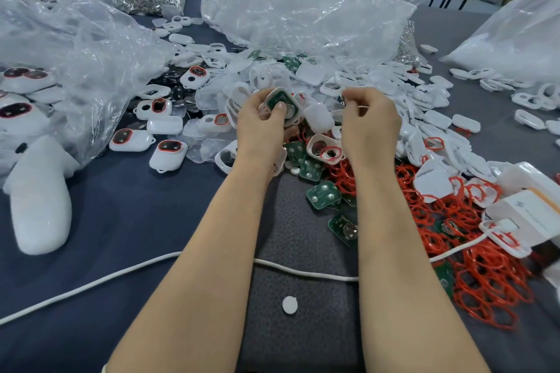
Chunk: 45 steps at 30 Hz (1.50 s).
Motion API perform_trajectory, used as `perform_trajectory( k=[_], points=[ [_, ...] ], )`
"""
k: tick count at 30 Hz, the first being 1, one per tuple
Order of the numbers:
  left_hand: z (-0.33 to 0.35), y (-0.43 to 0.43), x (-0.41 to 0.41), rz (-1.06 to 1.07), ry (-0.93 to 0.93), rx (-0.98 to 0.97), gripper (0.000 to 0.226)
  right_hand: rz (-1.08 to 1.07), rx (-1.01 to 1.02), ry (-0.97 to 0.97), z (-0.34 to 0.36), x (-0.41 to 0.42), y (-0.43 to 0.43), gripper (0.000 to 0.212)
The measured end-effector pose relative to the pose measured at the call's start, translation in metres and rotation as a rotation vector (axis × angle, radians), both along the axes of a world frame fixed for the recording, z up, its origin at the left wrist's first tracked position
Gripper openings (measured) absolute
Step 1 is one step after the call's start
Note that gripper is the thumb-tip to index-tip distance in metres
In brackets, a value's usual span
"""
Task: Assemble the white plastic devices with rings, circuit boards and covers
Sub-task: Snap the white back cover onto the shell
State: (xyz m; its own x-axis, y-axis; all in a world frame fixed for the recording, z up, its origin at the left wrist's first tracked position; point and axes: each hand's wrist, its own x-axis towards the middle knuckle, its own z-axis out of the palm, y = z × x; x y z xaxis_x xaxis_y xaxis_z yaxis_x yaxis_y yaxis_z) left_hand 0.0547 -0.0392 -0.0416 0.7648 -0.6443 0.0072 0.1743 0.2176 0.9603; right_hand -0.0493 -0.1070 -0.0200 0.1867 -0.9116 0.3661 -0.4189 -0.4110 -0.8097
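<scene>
Hands sit close together over the middle of a blue counter [121, 209], forearms reaching in from the near edge. The left hand [260, 121] grips a white shell [295, 118] with a green circuit board [280, 98] lying in it; its thumb presses on the board's face while the other fingers curl under the shell. The right hand [371, 126] is just beside it, apart from the shell, its fingers curled and pinching a small piece [343, 98] at the tips. That piece is too tiny to tell what it is.

Beyond both hands spreads a heap of loose white shells and covers [348, 82]. Below the right hand and along the outside of the right forearm lies a tangle of red rings [472, 278], with loose green boards [323, 196] between the two forearms and near the right wrist. Out past the left hand lie finished devices [169, 152], white with red-rimmed dark windows. Crumpled clear plastic bags [303, 18] rise beyond the heap and to the far left.

A dark grey pad [303, 239] lies between the forearms, with a small white disc [290, 305] on it. A white cable [121, 272] runs across under both forearms to a white box [527, 215] at the far right.
</scene>
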Motion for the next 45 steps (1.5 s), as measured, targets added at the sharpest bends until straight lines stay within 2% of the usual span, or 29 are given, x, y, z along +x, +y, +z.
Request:
perform_trajectory(
  k=[4,8,10,14,16,21,30,35,39,42,45],
  points=[
    [0.001,0.000,0.000,0.016,0.025,-0.020,0.026,0.024,0.031,0.194,-0.002,-0.008,-0.006,0.026],
    [0.001,0.000,0.000,0.035,0.025,-0.041,0.026,0.051,-0.015,0.391,-0.009,0.004,0.001,0.045],
    [0.001,-0.001,0.000,0.041,0.026,-0.043,0.027,0.019,-0.027,0.469,-0.012,0.012,0.005,0.045],
    [0.002,-0.001,-0.001,0.036,0.058,-0.053,0.026,-0.033,-0.029,0.394,-0.017,0.014,0.008,0.033],
    [0.002,-0.001,-0.001,0.044,0.077,-0.059,0.024,-0.013,-0.031,0.366,-0.016,0.013,0.007,0.033],
    [0.003,-0.002,0.000,0.085,0.172,-0.083,0.023,0.000,-0.061,0.448,-0.019,0.016,0.010,0.042],
    [0.002,-0.004,0.001,0.098,0.167,-0.117,0.020,-0.049,-0.115,0.418,-0.027,0.026,0.015,0.036],
    [0.002,-0.003,0.000,0.098,0.169,-0.107,0.022,-0.077,-0.088,0.281,-0.023,0.023,0.014,0.033],
    [0.003,-0.003,0.001,0.108,0.163,-0.111,0.021,-0.052,-0.049,0.445,-0.025,0.022,0.012,0.041],
    [0.002,-0.004,0.001,0.115,0.161,-0.119,0.020,-0.084,-0.047,0.452,-0.026,0.024,0.011,0.051],
    [0.002,-0.004,0.002,0.117,0.161,-0.123,0.019,-0.097,-0.045,0.471,-0.027,0.025,0.010,0.051]
  ],
)
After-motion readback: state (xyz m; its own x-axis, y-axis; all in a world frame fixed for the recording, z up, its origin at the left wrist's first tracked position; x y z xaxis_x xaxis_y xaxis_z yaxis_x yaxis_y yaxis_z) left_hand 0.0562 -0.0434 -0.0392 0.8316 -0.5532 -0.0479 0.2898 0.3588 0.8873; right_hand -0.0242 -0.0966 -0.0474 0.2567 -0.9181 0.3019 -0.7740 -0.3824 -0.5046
